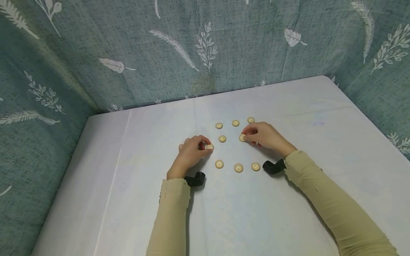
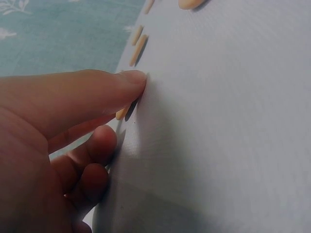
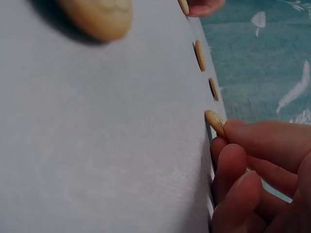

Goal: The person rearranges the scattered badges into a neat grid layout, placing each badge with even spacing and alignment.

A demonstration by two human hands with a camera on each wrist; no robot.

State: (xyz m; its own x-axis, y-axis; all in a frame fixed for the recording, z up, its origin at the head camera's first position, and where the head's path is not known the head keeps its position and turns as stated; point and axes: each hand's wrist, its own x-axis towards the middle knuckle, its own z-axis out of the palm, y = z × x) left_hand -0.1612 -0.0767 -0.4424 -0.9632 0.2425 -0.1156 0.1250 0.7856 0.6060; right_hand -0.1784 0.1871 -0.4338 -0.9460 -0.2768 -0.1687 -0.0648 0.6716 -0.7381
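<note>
Round, pale wooden buttons lie on the white table in rough rows. With thumb and index finger, my left hand [image 1: 191,152] pinches a button [image 1: 209,147] at the left end of the middle row; in the left wrist view the thumb hides most of it. My right hand [image 1: 264,135] pinches another button [image 1: 242,137] at that row's right end. The right wrist view shows this button [image 3: 215,121] tilted between thumb and finger, one edge close to the cloth. Between the two hands sits a single button [image 1: 222,138].
Three buttons form the back row, the middle one [image 1: 235,123] a little beyond the hands. Three more lie nearer to me, around a central button [image 1: 238,168]. Black wrist mounts [image 1: 196,179] stick out under both sleeves. A green leaf-patterned curtain [image 1: 153,53] borders the white tabletop [image 1: 144,213].
</note>
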